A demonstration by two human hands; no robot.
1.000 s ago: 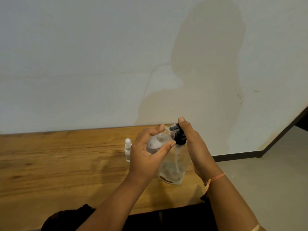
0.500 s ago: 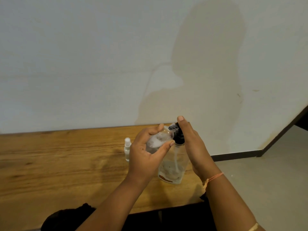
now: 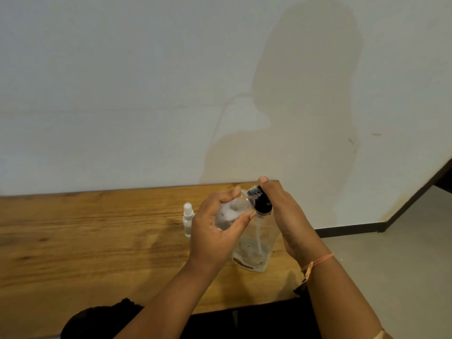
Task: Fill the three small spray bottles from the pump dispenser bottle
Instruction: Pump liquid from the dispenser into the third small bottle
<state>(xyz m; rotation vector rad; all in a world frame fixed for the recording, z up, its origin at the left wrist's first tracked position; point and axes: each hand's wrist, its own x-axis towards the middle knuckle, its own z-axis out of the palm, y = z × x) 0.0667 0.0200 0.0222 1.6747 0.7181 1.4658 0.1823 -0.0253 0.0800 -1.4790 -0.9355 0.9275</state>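
The pump dispenser bottle (image 3: 252, 243) is clear, with a black pump head and a dip tube seen through its wall, and is stood on the tabletop (image 3: 97, 241) between both hands. Its shoulder is clasped by the left grip (image 3: 215, 231); the pump head is enclosed by the right grip (image 3: 283, 216), thumb raised. One small spray bottle (image 3: 187, 220) — white-capped — is stood just left of the left grip. Since half a second ago, nothing has noticeably been moved.

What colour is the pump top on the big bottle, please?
Black pump top, clearest in the head view.
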